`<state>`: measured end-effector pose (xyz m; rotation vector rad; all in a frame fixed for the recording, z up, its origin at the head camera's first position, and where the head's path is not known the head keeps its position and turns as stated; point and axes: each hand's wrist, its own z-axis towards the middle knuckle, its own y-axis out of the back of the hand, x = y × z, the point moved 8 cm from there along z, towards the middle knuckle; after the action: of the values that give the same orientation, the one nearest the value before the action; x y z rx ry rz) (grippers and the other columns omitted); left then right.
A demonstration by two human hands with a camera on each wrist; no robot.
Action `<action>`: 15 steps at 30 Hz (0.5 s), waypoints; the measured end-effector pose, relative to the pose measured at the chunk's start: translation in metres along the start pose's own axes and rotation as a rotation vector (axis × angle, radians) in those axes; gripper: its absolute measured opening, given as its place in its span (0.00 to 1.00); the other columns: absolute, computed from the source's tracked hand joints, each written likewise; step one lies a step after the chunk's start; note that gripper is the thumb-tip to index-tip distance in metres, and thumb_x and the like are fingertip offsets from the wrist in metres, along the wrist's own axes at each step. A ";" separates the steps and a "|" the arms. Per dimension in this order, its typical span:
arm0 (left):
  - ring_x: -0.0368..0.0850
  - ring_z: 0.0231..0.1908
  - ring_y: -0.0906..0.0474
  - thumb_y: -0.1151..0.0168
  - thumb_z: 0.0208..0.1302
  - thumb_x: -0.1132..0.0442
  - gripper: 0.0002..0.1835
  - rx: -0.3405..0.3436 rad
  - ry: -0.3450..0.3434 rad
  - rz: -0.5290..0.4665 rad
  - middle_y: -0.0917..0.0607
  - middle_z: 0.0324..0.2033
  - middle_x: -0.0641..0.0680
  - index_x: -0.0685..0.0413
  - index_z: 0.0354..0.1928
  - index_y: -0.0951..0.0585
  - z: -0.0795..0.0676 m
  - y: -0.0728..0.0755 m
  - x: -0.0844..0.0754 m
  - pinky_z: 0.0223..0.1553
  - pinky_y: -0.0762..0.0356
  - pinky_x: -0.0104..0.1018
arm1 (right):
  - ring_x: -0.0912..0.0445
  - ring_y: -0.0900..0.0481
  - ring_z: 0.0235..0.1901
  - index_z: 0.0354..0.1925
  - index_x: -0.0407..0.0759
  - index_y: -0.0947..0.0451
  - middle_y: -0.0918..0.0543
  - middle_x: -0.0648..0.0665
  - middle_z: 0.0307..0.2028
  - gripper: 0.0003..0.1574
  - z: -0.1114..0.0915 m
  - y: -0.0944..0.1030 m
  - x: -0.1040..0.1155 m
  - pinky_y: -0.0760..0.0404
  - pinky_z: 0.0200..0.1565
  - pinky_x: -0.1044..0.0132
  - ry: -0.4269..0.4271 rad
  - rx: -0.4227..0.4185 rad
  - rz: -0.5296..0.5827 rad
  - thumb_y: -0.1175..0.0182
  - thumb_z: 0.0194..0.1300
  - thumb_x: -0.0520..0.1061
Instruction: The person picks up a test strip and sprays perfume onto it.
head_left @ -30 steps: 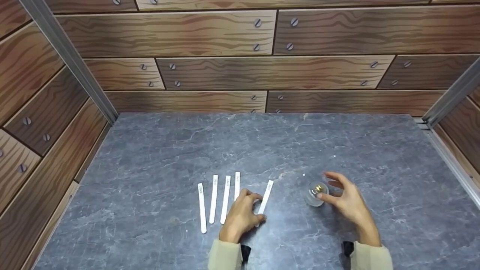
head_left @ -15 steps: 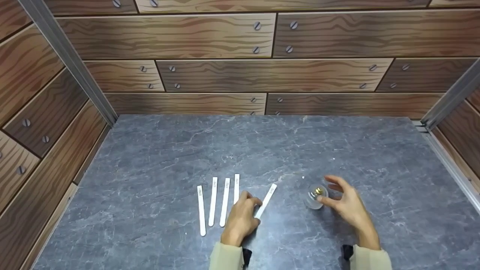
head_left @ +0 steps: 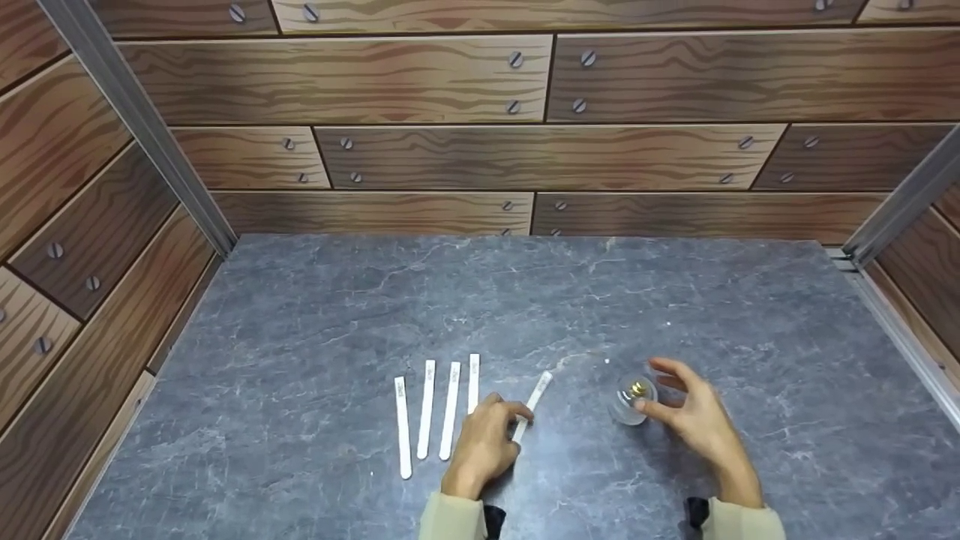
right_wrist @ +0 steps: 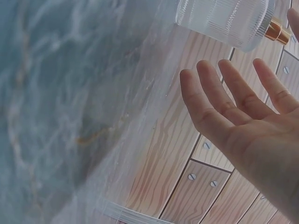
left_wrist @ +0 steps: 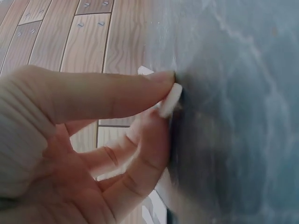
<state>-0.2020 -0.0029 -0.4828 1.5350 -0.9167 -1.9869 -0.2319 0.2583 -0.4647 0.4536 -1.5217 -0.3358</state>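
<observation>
A slim white paper strip (head_left: 537,395) with small print at its far end slants away to the right. My left hand (head_left: 484,442) pinches its near part; in the left wrist view, the strip's end (left_wrist: 172,100) pokes out between thumb and fingers, close over the table. Beside my right hand (head_left: 701,420) stands a clear glass perfume bottle (head_left: 628,414) with a gold neck. That hand's fingers are spread and loosely bent around the bottle's right side. In the right wrist view, the ribbed bottle (right_wrist: 224,23) shows apart from the fingertips (right_wrist: 204,67), and the hand holds nothing.
Several similar white strips, such as the leftmost strip (head_left: 403,431), lie side by side left of my left hand. The marbled grey table (head_left: 337,300) meets wood-patterned walls (head_left: 420,157) at the back and sides, with metal posts (head_left: 161,142) at the corners.
The strip at my left hand has swung further to the right at its far end, and my left thumb and fingers have closed on it. My right hand and the bottle have stayed put.
</observation>
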 end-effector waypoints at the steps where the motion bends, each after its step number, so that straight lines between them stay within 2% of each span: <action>1: 0.40 0.28 0.27 0.35 0.40 0.82 0.25 0.010 -0.005 -0.010 0.24 0.28 0.47 0.50 0.39 0.10 0.001 -0.001 0.000 0.31 0.24 0.34 | 0.29 0.32 0.64 0.67 0.22 0.36 0.31 0.23 0.65 0.41 0.000 0.001 0.000 0.25 0.60 0.43 0.003 0.001 -0.004 0.29 0.60 0.32; 5: 0.37 0.28 0.28 0.39 0.41 0.83 0.23 0.027 -0.025 -0.054 0.23 0.27 0.45 0.49 0.34 0.09 0.003 -0.001 -0.001 0.33 0.24 0.33 | 0.30 0.31 0.64 0.67 0.23 0.34 0.30 0.24 0.65 0.40 0.001 0.003 0.003 0.25 0.60 0.42 0.013 -0.001 -0.020 0.29 0.61 0.33; 9: 0.36 0.29 0.28 0.39 0.42 0.82 0.21 0.009 -0.053 -0.113 0.19 0.29 0.45 0.53 0.35 0.10 0.005 0.000 0.000 0.33 0.25 0.32 | 0.30 0.31 0.64 0.66 0.23 0.34 0.30 0.24 0.65 0.40 0.001 0.002 0.003 0.25 0.60 0.42 0.014 -0.001 -0.027 0.29 0.61 0.34; 15: 0.34 0.27 0.26 0.39 0.45 0.84 0.20 0.043 -0.037 -0.302 0.14 0.31 0.50 0.63 0.40 0.11 0.005 -0.006 0.001 0.30 0.26 0.27 | 0.30 0.31 0.64 0.67 0.23 0.34 0.30 0.24 0.65 0.40 -0.002 0.002 0.000 0.26 0.60 0.41 0.003 0.004 -0.012 0.30 0.61 0.33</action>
<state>-0.2072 0.0019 -0.4873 1.7524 -0.7830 -2.2215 -0.2305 0.2597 -0.4639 0.4661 -1.5172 -0.3416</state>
